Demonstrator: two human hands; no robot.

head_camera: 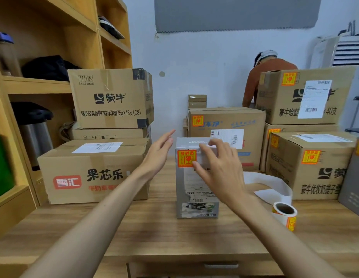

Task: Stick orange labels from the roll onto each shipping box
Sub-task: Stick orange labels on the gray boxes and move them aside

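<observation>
Head — right hand (218, 169) touches labelled grey box (194, 189) — left hand (158, 155) beside.

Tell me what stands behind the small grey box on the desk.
A brown carton bearing an orange label and a white shipping slip. The grey box and right hand cover its lower left part.

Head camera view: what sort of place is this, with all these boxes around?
Probably a small parcel packing or dispatch room: stacked cardboard shipping boxes carry white waybills, a roll of orange labels sits on the wooden desk, and storage shelves stand alongside.
</observation>
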